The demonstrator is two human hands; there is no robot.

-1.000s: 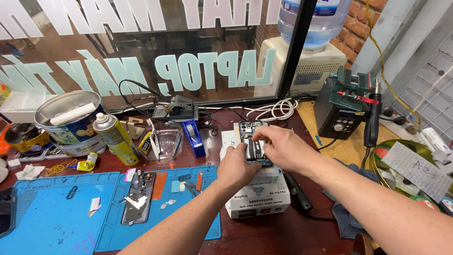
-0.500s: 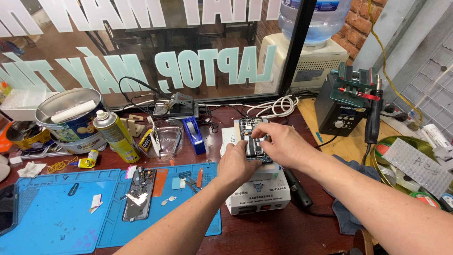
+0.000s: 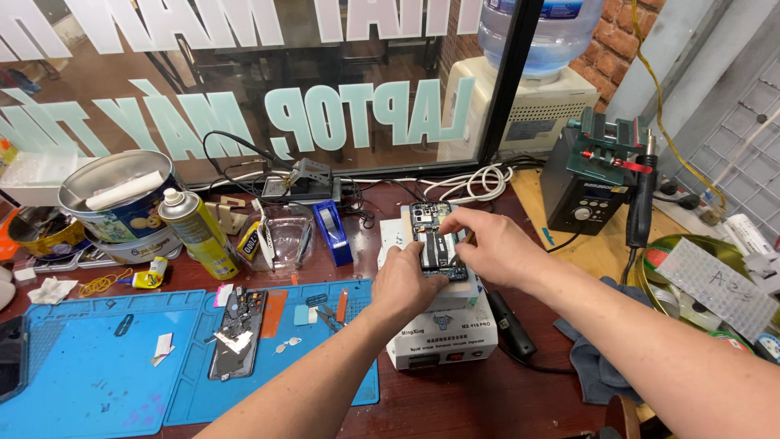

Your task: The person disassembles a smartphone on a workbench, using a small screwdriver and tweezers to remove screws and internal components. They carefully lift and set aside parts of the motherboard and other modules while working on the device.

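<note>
Cluttered bench [image 3: 487,406]: my left hand [image 3: 414,280] pins the opened phone [image 3: 435,240] by its edge, right hand [image 3: 487,244] apparently pinching something small; thin, fragile, edge-grip only.

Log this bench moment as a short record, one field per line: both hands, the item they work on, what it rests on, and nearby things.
left hand: fingers pressed on the near end of the opened phone
right hand: fingers pinching at the phone's upper middle
opened phone: back off, insides showing, lying flat
support: white heater box
left of it: blue mat with a second dismantled phone
behind: yellow spray can, blue tape dispenser
</note>
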